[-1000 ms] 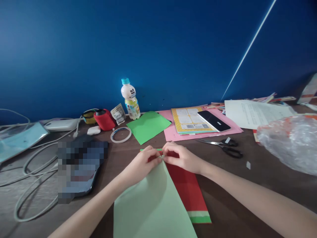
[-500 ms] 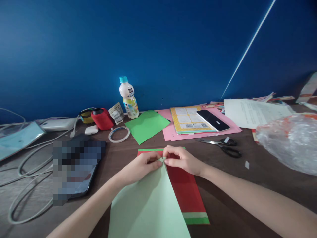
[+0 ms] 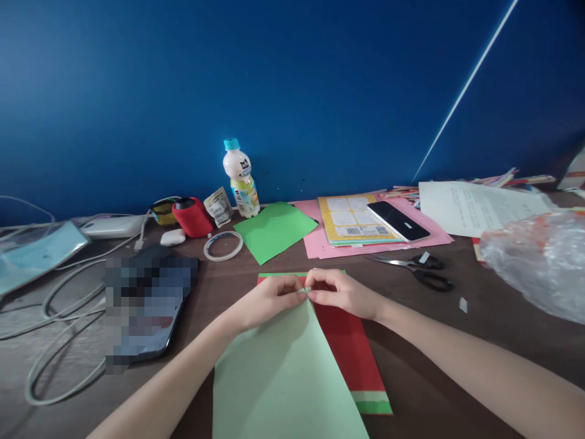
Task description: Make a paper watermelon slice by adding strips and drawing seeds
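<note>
A pale green sheet of paper [image 3: 283,378] lies in front of me, narrowing to a point at its far end. My left hand [image 3: 267,299] and my right hand [image 3: 340,292] meet at that point, both closed in a pinch on the paper's tip. Under the sheet lies a red paper strip [image 3: 350,347] with green and white bands at its ends.
Scissors [image 3: 418,271], a tape ring [image 3: 223,246], a green square sheet [image 3: 274,230], a phone [image 3: 397,221] on a pink sheet, a small bottle [image 3: 240,180], a tablet [image 3: 146,311], white cables [image 3: 59,317] and a plastic bag [image 3: 542,259] lie around on the brown table.
Both hands stayed pinched on the paper's tip. They shifted slightly away from me, and the view shifted a little.
</note>
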Motion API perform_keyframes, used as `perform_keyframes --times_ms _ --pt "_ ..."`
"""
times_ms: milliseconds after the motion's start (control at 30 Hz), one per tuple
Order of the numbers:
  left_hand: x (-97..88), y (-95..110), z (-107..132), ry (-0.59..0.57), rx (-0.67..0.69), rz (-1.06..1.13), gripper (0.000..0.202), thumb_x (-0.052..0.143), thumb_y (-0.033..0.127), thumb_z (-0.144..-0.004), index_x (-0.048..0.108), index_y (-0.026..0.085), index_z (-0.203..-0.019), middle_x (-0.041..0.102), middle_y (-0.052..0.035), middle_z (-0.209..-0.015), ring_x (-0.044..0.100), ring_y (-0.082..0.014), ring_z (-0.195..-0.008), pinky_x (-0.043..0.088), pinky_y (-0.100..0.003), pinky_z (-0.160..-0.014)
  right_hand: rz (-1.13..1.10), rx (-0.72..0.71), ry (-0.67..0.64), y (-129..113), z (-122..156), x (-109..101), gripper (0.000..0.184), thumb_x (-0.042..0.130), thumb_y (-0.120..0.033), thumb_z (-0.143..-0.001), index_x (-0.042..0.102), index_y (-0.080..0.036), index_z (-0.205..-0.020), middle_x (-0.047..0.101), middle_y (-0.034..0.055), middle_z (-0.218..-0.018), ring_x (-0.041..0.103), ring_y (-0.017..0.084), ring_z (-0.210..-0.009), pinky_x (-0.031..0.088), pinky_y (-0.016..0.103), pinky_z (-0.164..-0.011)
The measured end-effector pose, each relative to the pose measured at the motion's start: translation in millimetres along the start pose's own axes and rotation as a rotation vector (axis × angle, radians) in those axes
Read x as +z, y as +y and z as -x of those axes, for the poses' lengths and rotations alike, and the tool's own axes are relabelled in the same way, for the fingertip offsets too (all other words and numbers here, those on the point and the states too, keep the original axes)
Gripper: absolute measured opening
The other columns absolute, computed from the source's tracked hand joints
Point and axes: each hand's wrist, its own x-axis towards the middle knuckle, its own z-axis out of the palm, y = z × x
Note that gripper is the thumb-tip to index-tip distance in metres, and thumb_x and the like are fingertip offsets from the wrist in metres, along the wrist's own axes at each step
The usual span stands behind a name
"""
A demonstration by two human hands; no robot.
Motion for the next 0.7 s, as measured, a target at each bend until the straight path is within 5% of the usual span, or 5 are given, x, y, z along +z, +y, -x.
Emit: perform_keyframes --times_ms 467,700 --pt "-3.4 -1.8 -2.0 0.033 -0.012 0.078 0.027 0.048 0.042 -0.078 0.052 0.015 -0.077 0.044 0.0035 -0.067 0.037 -0.0085 -0.062 0.029 -0.020 -0.056 -0.055 -0.018 0.124 5.3 1.5 2.8 0.012 0.054 -0.028 -0.079 0.055 -0.016 -0.076 0.050 -0.0017 -0.070 0.044 0.010 -0.068 0.033 0.023 -0.066" --pt "-4.8 -4.5 -3.7 0.028 0.003 0.035 0.030 0.047 0.045 -0.078 0.053 0.015 -0.077 0.042 0.0039 -0.065 0.034 -0.0085 -0.061 0.027 -0.020 -0.056 -0.117 0.021 0.015 1.5 1.1 1.5 0.016 0.052 -0.028 -0.080 0.053 -0.015 -0.072 0.044 -0.0034 -0.064 0.039 0.008 -0.061 0.030 0.021 -0.060"
